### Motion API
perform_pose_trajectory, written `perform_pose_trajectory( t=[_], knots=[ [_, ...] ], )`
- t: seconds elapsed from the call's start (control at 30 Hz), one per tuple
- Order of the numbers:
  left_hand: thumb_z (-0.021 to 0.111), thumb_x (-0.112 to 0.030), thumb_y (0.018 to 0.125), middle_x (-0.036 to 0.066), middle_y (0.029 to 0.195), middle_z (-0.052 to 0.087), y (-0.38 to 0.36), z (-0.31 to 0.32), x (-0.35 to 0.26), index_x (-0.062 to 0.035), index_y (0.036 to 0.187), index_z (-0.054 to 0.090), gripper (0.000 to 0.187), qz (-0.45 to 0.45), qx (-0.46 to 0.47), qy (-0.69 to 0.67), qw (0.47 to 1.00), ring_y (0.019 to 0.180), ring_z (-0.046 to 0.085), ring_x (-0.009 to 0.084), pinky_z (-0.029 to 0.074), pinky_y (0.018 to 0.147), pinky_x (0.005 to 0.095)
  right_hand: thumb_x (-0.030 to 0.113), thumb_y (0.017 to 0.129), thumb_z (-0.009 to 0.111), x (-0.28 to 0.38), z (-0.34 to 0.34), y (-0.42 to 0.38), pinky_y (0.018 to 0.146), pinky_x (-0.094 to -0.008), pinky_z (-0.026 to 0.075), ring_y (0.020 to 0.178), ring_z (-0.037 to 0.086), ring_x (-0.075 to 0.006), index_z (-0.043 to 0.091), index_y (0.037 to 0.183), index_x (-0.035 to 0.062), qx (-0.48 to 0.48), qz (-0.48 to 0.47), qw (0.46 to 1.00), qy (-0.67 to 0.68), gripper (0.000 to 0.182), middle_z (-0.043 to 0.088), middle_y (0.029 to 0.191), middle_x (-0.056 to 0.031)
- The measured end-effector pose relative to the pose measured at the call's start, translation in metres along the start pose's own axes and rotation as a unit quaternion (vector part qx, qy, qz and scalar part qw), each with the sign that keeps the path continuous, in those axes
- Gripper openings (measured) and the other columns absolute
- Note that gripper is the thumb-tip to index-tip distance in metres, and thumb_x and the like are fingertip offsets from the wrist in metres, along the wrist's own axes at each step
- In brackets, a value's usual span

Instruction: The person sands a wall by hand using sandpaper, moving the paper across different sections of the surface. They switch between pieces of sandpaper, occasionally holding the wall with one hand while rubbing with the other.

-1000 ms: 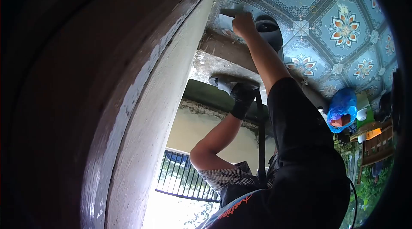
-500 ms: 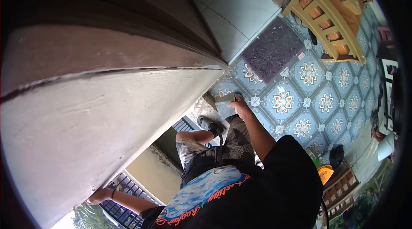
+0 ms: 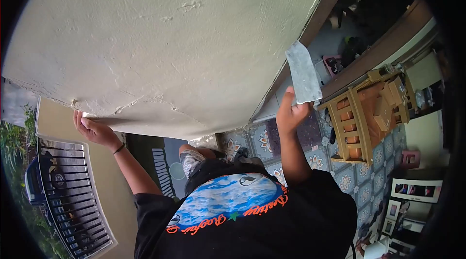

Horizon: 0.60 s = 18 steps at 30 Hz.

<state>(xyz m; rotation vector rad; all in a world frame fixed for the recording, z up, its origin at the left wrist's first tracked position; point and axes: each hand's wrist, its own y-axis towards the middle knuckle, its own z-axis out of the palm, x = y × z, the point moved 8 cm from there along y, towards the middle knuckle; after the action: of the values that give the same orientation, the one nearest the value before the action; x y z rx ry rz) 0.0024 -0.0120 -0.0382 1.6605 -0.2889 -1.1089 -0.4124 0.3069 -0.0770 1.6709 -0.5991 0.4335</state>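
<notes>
My right hand [image 3: 294, 113] grips a wide, flat grey metal blade [image 3: 304, 72] by its lower end. The blade points upward beside the right edge of a pale, rough plastered wall [image 3: 194, 55]. At the wall's lower left edge is my left hand [image 3: 99, 132], with curled fingers and the thumb close together. A small whitish spot shows at its fingertips, too small to identify. Cracks and raised ridges run across the lower part of the wall.
A wooden bench [image 3: 350, 125] and cardboard boxes [image 3: 383, 112] stand at the right, on patterned tiles [image 3: 318, 161]. A dark mat [image 3: 284, 140] lies near the doorway. Black railings [image 3: 70, 196] are at the lower left. A pink stool [image 3: 410, 159] is at the far right.
The view has turned toward the wall. My right hand has risen with the blade from low by the floor to beside the wall's edge. My left hand is higher along the wall's edge.
</notes>
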Motion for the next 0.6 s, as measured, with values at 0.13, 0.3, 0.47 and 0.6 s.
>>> perform_pose_trajectory(
  t=[0.13,0.3,0.47,0.6],
  knots=[
    [0.029,-0.029,0.097,0.017,0.117,0.053,-0.007,0.008,-0.014,0.0015,0.107,0.056,0.042,0.096,-0.061,0.046,0.992,0.110,0.050,0.0308,0.039,0.096,0.0424,0.010,0.079,0.052,0.022,0.085,-0.030,0.100,-0.0508,0.027,0.125,0.032,-0.0468,0.042,0.129,-0.0047,0.107,-0.111,0.986,-0.067,0.053,0.022,0.142,-0.0320],
    [0.029,-0.031,0.094,0.017,0.115,0.053,-0.006,0.008,-0.014,-0.0004,0.107,0.055,0.042,0.117,-0.068,0.050,0.990,0.111,0.048,0.0311,0.036,0.096,0.0445,0.019,0.079,0.050,0.032,0.109,0.002,0.105,-0.0610,0.003,0.135,0.009,-0.0505,0.028,0.138,-0.0043,0.023,-0.123,0.991,-0.036,0.067,0.008,0.145,-0.0360],
    [0.030,-0.028,0.092,0.017,0.117,0.052,-0.008,0.010,-0.007,0.0005,0.108,0.054,0.041,0.125,-0.065,0.041,0.989,0.112,0.048,0.0308,0.036,0.096,0.0442,0.033,0.094,0.037,0.106,0.081,0.132,0.105,-0.0613,0.002,0.136,0.004,-0.0486,0.016,0.143,-0.0024,-0.071,-0.146,0.986,-0.041,0.064,0.004,0.146,-0.0338],
    [0.029,-0.027,0.092,0.017,0.119,0.051,-0.007,0.011,-0.007,0.0010,0.109,0.053,0.040,0.108,-0.063,0.022,0.992,0.113,0.047,0.0308,0.036,0.097,0.0440,0.035,0.091,0.043,0.135,0.104,0.102,0.105,-0.0613,0.003,0.137,0.006,-0.0468,0.022,0.143,0.0004,-0.058,-0.206,0.975,-0.054,0.066,0.009,0.146,-0.0335]
  ],
)
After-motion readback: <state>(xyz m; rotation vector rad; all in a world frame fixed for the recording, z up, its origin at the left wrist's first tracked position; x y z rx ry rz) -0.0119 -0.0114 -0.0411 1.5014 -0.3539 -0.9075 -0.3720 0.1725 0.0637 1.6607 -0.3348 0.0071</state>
